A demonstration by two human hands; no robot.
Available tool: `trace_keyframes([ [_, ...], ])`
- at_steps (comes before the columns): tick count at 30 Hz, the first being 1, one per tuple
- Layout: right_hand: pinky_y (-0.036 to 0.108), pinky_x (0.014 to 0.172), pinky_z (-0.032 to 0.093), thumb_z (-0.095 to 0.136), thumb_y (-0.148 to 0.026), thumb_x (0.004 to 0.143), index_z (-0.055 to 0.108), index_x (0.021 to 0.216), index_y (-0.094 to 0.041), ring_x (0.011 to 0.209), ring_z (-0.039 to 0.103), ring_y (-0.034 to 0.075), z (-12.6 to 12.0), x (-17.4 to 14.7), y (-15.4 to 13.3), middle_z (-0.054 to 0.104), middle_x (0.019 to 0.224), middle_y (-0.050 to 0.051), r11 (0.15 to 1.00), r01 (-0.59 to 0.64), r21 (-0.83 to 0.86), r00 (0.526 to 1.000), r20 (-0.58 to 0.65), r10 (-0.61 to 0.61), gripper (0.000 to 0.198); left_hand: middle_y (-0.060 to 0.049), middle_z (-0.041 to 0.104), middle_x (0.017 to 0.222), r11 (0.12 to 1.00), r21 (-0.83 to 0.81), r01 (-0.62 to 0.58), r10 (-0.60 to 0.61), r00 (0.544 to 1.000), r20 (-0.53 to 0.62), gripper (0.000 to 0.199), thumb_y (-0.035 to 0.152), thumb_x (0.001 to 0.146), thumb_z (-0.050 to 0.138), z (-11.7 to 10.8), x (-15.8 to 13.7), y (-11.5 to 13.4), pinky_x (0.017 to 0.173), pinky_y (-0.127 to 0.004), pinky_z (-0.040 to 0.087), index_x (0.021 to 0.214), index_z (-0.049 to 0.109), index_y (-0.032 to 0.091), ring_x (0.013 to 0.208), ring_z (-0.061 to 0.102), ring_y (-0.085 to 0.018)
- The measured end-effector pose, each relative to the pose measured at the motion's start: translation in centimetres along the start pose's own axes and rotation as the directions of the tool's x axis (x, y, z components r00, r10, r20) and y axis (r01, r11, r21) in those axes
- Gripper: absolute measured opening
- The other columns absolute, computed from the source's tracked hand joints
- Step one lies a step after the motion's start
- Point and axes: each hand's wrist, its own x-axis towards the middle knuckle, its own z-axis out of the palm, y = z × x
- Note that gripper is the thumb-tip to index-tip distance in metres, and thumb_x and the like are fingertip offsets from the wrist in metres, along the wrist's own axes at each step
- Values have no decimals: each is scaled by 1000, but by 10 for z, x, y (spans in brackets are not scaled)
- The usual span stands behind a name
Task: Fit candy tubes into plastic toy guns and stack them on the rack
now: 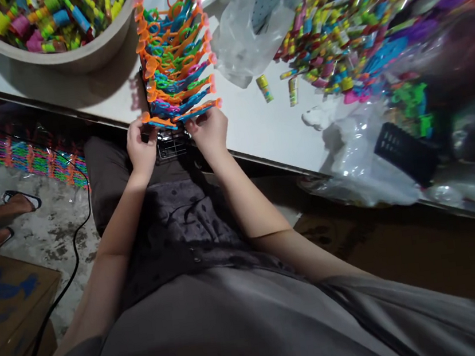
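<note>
A wire rack at the table's front edge carries a row of colourful plastic toy pieces, orange, blue, green and pink, with rings and rounded ends. My left hand pinches the left end of the nearest orange-and-blue plastic piece. At its right end, the fingers of my right hand are closed on the blue part. Both hands are level with each other, just in front of the row. The exact kind of these pieces is not clear.
Top left, a large round tub holds small colourful tubes. More tubes are heaped at right, with two loose tubes near the heap. Plastic bags and a black basket lie on the white table. A cable, cardboard box and another person's feet are at left.
</note>
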Motion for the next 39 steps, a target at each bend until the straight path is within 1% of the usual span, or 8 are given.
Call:
trace_keyframes([
  [4,43,82,52,54,-34,86,55,89,-19,96,60,24,-3,2,5,60,89,6,1000,-9,-7,1000,-5,9,15,-6,60,97,1000,17,15,-15,1000,23,36,43,74,72,-4,2,-3,103,-42,42,97,56,21,110,57,-24],
  [10,42,79,52,52,-36,88,54,88,-20,90,60,22,-3,0,7,60,87,5,998,27,-57,1000,1,-27,16,-7,61,99,997,77,-20,2,975,222,29,38,76,70,-20,11,14,105,-44,40,93,55,20,114,54,-28],
  [13,43,79,52,51,-38,89,53,88,-20,87,60,22,-1,-2,6,60,86,4,1000,-5,-20,1000,-7,5,18,-7,59,96,996,88,-33,9,966,259,29,37,76,70,-19,13,17,105,-46,40,92,54,19,112,55,-28],
  [20,45,85,52,58,-38,84,54,86,-20,93,61,26,3,1,-8,62,92,8,990,-142,-11,990,2,142,18,-5,59,95,994,109,23,-37,992,122,30,32,76,71,-5,4,19,101,-44,43,94,52,20,107,57,-25],
  [25,42,85,52,58,-43,84,56,85,-21,90,62,25,5,5,-14,64,87,7,992,-122,28,991,-45,123,22,-4,60,90,996,94,-9,5,999,41,24,24,76,70,2,2,24,99,-42,45,91,51,20,101,60,-22],
  [28,40,82,51,58,-44,83,57,87,-20,87,62,25,6,9,-10,64,83,7,993,-112,46,993,-26,113,25,-3,60,86,995,100,-6,5,1000,14,24,17,73,70,5,3,25,96,-41,46,88,51,19,95,61,-22],
  [33,29,68,45,65,-36,75,53,81,-18,69,55,16,0,12,-9,61,73,2,990,-139,17,989,42,138,23,-3,59,82,984,174,43,-50,998,39,23,11,72,66,0,8,31,88,-38,48,85,49,18,85,61,-20],
  [39,26,64,32,45,-26,83,42,63,-19,62,42,12,-32,-6,-14,45,60,-3,991,-128,-27,987,97,130,22,-5,62,85,955,295,29,-53,996,74,16,21,75,63,-14,13,39,78,-33,49,85,50,18,81,61,-20],
])
